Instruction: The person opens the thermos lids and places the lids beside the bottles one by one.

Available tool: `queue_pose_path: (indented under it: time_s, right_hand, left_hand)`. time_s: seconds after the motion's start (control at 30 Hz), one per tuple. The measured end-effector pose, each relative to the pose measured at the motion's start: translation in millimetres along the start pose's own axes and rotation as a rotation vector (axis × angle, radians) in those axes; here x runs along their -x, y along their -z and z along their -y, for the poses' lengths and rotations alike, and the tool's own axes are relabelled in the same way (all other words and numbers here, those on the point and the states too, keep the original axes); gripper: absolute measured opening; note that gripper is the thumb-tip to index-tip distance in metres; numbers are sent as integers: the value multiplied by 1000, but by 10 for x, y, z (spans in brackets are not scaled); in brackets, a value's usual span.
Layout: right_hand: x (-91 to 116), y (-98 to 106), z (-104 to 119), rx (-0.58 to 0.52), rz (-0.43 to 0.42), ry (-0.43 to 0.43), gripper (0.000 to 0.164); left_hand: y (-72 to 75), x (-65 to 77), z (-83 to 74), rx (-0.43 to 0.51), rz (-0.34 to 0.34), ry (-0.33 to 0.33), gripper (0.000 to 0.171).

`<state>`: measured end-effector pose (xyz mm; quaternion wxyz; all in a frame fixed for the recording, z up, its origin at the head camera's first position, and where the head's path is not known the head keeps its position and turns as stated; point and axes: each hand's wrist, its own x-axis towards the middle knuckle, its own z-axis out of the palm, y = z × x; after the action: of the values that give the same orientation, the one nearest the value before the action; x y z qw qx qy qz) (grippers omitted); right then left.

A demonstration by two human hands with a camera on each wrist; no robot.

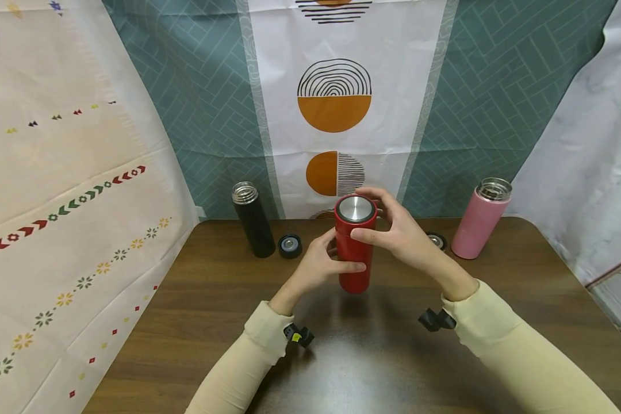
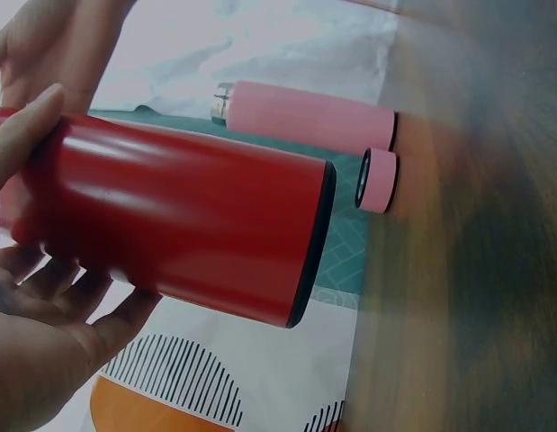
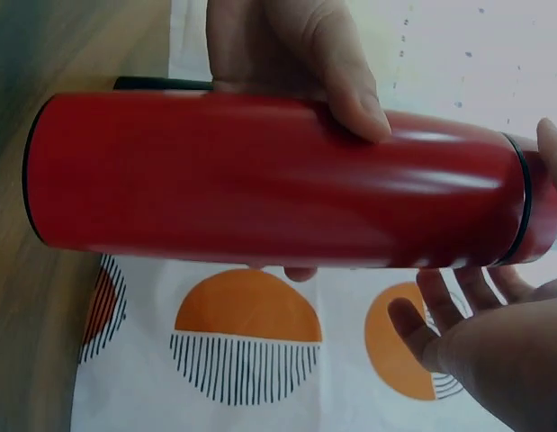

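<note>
A red thermos [image 1: 354, 279] is held upright above the table, its red lid [image 1: 356, 209] with a silver top still seated on the body. My left hand [image 1: 317, 263] grips the body from the left, thumb across the near side. From the right, my right hand [image 1: 405, 237] holds the lid between thumb and fingers. The right wrist view shows a dark seam [image 3: 527, 198] between lid and body. The thermos's dark base rim [image 2: 314, 247] hangs over the tabletop in the left wrist view.
A lidless black bottle [image 1: 253, 224] stands back left, with its black cap [image 1: 290, 245] beside it. At back right stands a lidless pink bottle [image 1: 480, 221]; its pink cap [image 2: 379, 180] is close by, partly behind my right hand in the head view. Patterned cloths hang behind the wooden table [image 1: 212, 322].
</note>
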<state>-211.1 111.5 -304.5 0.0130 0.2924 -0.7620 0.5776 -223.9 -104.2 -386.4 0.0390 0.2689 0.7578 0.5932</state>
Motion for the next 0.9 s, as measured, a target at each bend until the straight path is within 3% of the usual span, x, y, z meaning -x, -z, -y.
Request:
queue_pose_path:
  time_s: [0.4,0.73,0.9]
  right_hand:
    - [12,-1,-12,-11,-12,2,62]
    - [-30,145,21,-144,177,-59,61]
    - [-17,97,31,-62,105,-44,69]
  left_hand:
    - [-8,-4,17,2,12,-7,65]
    - [-5,6,7,4,12,-14,62]
    - [1,6,1,3,-3,-10,63]
